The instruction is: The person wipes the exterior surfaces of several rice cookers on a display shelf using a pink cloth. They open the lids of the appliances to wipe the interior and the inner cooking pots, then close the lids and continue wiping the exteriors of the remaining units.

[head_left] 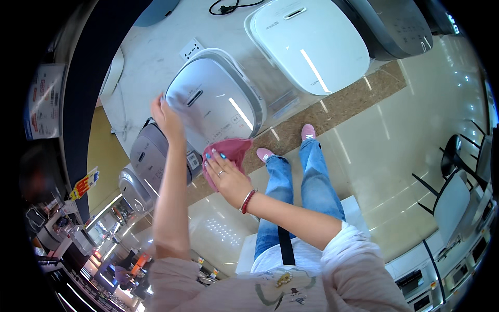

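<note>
Pink cloth (236, 149): bunched under the right hand, at the near edge of the silver cooker (208, 112), by the counter's front edge.
Right hand (226, 178): fingers close together, slightly bent, holding the cloth.
Left hand (168, 120): at the silver cooker's left edge; blurred, so I cannot tell how far its fingers open or whether they grip anything.
Counter (148, 49): white cooker (317, 44) toward its right end; socket (191, 48) behind the silver cooker.

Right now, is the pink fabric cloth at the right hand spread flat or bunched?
Bunched: the pink cloth looks rumpled beneath the right hand, one corner flaring out.
</note>
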`<state>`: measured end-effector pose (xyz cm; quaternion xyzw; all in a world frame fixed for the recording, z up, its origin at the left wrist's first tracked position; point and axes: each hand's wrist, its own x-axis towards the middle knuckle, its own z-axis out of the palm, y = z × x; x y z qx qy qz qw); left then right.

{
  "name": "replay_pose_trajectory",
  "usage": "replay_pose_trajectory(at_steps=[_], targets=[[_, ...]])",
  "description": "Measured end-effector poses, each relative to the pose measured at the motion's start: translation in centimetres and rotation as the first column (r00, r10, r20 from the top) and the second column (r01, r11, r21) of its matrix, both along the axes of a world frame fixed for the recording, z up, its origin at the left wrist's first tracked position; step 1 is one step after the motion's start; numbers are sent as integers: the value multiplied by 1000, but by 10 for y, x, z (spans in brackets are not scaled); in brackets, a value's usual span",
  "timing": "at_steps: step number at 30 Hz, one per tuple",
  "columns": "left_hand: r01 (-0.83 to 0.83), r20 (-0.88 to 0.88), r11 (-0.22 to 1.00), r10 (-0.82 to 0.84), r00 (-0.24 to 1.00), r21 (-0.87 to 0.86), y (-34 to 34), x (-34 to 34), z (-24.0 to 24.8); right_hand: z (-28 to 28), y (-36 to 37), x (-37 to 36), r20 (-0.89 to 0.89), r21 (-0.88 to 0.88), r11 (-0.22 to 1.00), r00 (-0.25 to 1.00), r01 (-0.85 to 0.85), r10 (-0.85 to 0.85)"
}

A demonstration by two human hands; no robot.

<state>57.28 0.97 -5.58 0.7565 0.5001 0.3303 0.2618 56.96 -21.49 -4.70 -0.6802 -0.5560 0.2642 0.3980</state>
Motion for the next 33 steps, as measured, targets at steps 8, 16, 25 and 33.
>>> replay_pose_trajectory(at_steps=[8, 16, 25, 33], targets=[[235, 277, 535, -2, 961, -812, -165, -74, 39, 36, -34, 66, -916, -381, 913, 192, -147, -352], [310, 389, 310, 239, 890, -899, -176, -81, 61, 17, -58, 97, -870, -464, 886, 192, -12, -453], [387, 516, 351, 442, 734, -852, -152, -76, 88, -1, -46, 68, -695, -441, 897, 639, -19, -329], [183, 332, 482, 245, 911, -857, -140, -76, 101, -8, -55, 69, -209, -436, 898, 963, 66, -172]])
